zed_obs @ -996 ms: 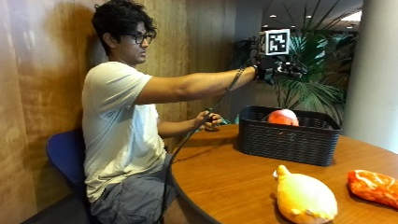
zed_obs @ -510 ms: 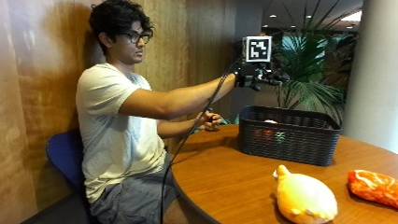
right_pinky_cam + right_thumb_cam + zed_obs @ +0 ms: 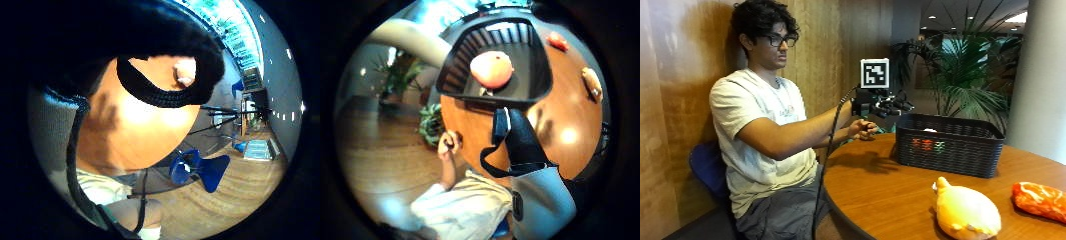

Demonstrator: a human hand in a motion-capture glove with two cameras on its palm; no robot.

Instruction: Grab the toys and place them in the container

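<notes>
The yellow plush toy lies at the table's near edge, well apart from the gloved right hand, raised beside the black basket; finger state cannot be determined. Thumb-side palm view: one orange toy sits inside the basket.

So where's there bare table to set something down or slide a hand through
Bare wood lies in front of the black basket, on the person's side, and between it and the yellow toy. The near right is crowded: the yellow toy lies beside the orange toy.
</notes>
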